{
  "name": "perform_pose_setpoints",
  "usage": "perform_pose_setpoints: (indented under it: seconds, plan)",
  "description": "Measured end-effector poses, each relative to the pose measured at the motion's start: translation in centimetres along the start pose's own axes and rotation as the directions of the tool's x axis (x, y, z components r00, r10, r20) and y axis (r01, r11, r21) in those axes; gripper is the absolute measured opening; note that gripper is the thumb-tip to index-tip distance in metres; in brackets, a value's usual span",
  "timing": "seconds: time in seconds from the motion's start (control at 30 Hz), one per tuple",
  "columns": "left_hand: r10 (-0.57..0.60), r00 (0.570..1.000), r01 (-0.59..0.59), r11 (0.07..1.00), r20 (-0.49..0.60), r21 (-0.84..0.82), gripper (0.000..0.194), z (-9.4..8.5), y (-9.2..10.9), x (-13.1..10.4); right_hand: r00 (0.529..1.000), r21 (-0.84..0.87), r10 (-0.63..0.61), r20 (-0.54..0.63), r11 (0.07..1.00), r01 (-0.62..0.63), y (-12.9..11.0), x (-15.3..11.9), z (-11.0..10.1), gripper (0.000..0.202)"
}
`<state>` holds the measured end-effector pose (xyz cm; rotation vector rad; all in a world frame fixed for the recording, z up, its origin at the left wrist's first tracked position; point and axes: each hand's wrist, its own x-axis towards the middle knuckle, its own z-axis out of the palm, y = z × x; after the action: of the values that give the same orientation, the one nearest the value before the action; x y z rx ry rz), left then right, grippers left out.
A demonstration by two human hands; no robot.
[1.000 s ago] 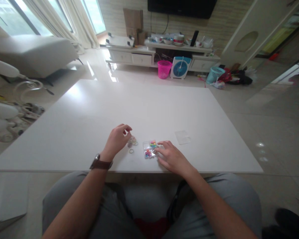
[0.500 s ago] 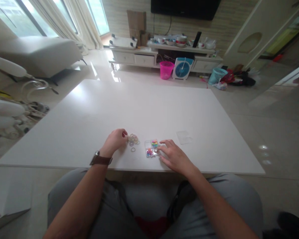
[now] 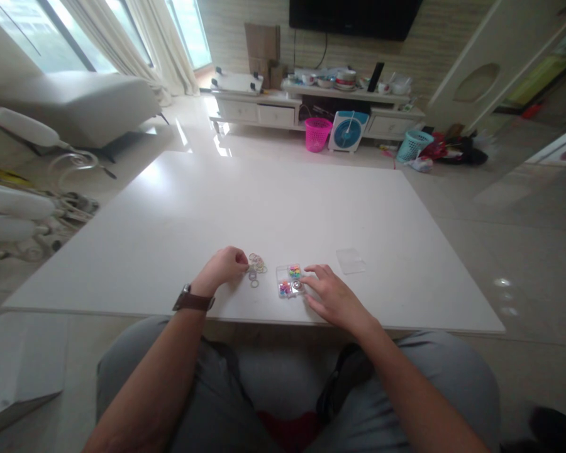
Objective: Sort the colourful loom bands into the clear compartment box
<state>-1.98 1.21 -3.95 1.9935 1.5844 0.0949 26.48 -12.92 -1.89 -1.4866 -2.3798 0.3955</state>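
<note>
At the left edge of a small pile of thin rings or bands [image 3: 258, 262], my left hand [image 3: 226, 265] has its thumb and fingers pinched together; whatever is between them is too small to make out. One loose ring [image 3: 255, 284] lies in front of the pile. A clear compartment box [image 3: 283, 273] sits just to the right, with bright multicoloured small pieces [image 3: 285, 289] in two compartments and ring-shaped items [image 3: 297, 285] in another. My right hand [image 3: 332, 294] rests at the box's right side, fingers spread, the fingertips close to or touching its edge.
A clear flat lid [image 3: 350, 261] lies on the white table [image 3: 273, 207], to the right of the box. Beyond the table stand a pink basket [image 3: 317, 135], a blue fan [image 3: 348, 132] and a low cabinet [image 3: 276, 114] with dishes on top.
My left hand has shifted slightly right, with its fingers curled closer to the ring pile. My right hand stays beside the box. The whole view has moved a little.
</note>
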Motion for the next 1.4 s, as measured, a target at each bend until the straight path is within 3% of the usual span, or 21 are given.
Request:
perform_pose_setpoints:
  seconds: [0.6,0.77,0.9,1.03,1.13,1.23,1.4]
  plan:
    - [0.09,0.996,-0.089,0.995,-0.017,0.055,0.012,1.0,1.1,-0.1,1.0,0.013,0.003,0.003,1.0,-0.003,-0.2,0.0,-0.2,0.033]
    - [0.117,0.993,-0.119,0.988,0.023,0.095,0.012,1.5,1.2,-0.1,1.0,0.022,0.012,0.005,1.0,-0.012,-0.2,0.1,-0.2,0.033]
    - [0.127,0.992,-0.128,0.985,0.017,0.116,0.013,0.6,1.0,-0.3,1.0,0.023,0.008,0.001,1.0,-0.008,-0.1,0.0,-0.4,0.034]
    - [0.174,0.984,-0.175,0.984,-0.04,-0.015,0.017,-0.6,0.7,-0.4,1.0,0.009,0.008,-0.008,1.0,-0.008,0.1,-0.1,-0.4,0.034]
    - [0.253,0.966,-0.258,0.957,-0.054,-0.136,0.018,-0.3,1.7,-0.8,1.0,0.001,0.011,-0.014,1.0,-0.011,0.2,0.0,-0.4,0.032]
    - [0.345,0.938,-0.34,0.909,-0.023,-0.24,0.017,1.2,4.0,-1.8,0.999,0.001,0.02,-0.027,1.0,-0.02,0.2,0.0,-0.4,0.032]
    - [0.517,0.854,-0.517,0.827,-0.062,-0.224,0.007,4.3,7.2,-3.1,0.999,0.008,0.019,-0.028,1.0,-0.019,0.2,0.1,-0.3,0.034]
